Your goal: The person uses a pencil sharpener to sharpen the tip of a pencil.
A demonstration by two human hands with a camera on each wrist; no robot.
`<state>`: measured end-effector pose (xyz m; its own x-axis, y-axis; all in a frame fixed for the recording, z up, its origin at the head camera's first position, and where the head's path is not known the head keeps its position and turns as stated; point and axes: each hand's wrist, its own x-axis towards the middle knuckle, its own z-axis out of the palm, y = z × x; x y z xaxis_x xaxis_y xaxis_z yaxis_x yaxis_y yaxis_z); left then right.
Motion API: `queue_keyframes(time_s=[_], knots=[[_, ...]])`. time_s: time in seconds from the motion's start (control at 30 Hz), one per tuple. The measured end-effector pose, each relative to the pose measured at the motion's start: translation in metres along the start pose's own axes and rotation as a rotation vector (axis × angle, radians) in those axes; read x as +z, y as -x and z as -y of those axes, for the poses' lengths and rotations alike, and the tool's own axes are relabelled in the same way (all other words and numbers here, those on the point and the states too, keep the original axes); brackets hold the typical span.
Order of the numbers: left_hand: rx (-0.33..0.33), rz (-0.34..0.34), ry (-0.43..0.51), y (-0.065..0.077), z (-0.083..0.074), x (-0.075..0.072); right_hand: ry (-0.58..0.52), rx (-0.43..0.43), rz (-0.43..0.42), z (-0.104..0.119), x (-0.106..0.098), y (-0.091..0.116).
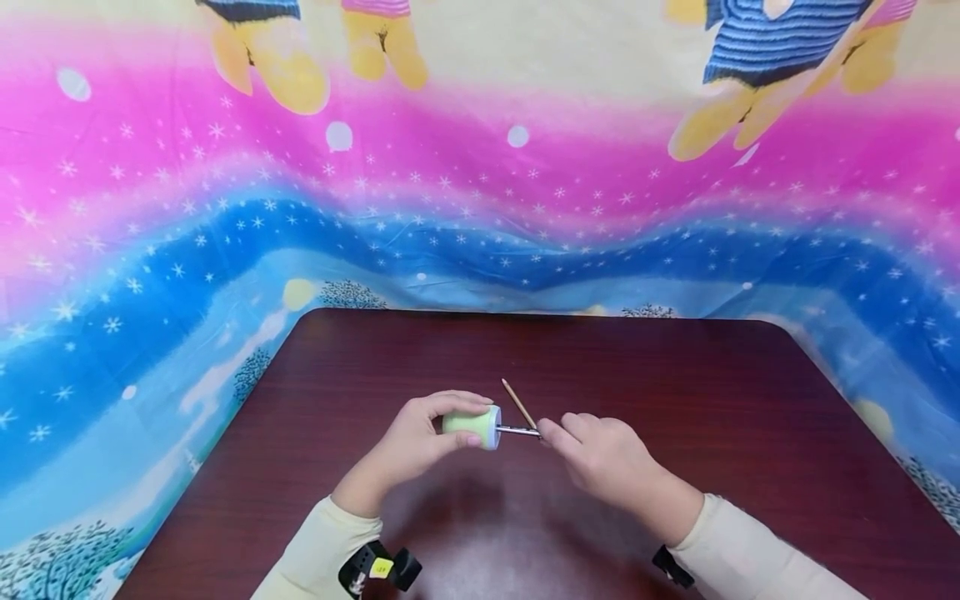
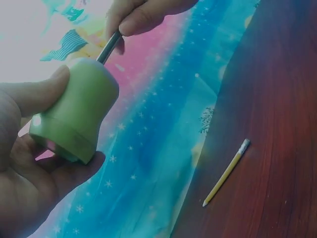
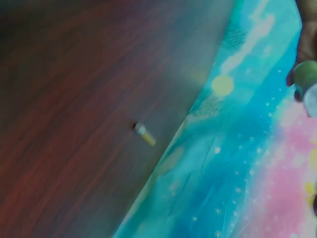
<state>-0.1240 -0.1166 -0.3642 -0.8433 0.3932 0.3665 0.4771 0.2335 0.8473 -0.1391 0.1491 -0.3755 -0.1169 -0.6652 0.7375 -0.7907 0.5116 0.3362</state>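
My left hand [image 1: 418, 433] holds a pale green pencil sharpener [image 1: 459, 422] with a white end, thumb on one side and fingers on the other. It lies sideways above the table, white end facing right. A dark, shiny pencil [image 1: 517, 430] runs into that white end, its inserted tip hidden. My right hand [image 1: 606, 454] pinches the pencil's outer end between thumb and fingers. In the left wrist view the sharpener [image 2: 81, 106] tilts, with the dark pencil [image 2: 109, 47] entering at its top. The right wrist view catches only part of the sharpener [image 3: 304, 74] at its edge.
Beyond the hands, a yellow pencil [image 1: 517, 402] with an eraser end lies on the dark reddish-brown table [image 1: 637, 367]. A patterned pink and blue cloth [image 1: 465, 175] hangs behind the table and down its sides.
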Motion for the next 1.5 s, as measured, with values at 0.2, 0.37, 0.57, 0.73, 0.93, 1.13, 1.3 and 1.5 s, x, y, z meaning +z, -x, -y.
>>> queue_keyframes(time_s=[0.2, 0.37, 0.57, 0.73, 0.93, 1.13, 1.3, 1.5], knots=[[0.09, -0.011, -0.036, 0.001, 0.0, 0.003, -0.361, 0.31, 0.188, 0.01, -0.008, -0.004], [0.206, -0.044, -0.105, 0.001, 0.001, 0.006, -0.768, 0.721, 0.422, 0.009, -0.014, -0.01], [0.35, -0.059, -0.2, 0.0, 0.003, 0.01, -1.459, 1.264, 0.625, 0.001, -0.016, -0.013], [0.336, -0.072, -0.194, 0.0, 0.004, 0.01, -1.467, 1.278, 0.7, -0.003, -0.015, -0.014], [0.124, -0.07, -0.119, 0.002, 0.003, 0.006, -0.683, 0.679, 0.532, 0.0, -0.013, -0.012], [-0.027, -0.043, -0.007, 0.004, 0.0, 0.0, 0.021, -0.018, -0.059, -0.001, -0.006, -0.007], [0.009, -0.001, -0.02, 0.003, -0.001, 0.002, -0.023, -0.021, -0.065, 0.003, -0.002, -0.004], [0.166, -0.049, -0.126, 0.002, 0.003, 0.008, -0.634, 0.559, 0.323, 0.012, -0.008, -0.003]])
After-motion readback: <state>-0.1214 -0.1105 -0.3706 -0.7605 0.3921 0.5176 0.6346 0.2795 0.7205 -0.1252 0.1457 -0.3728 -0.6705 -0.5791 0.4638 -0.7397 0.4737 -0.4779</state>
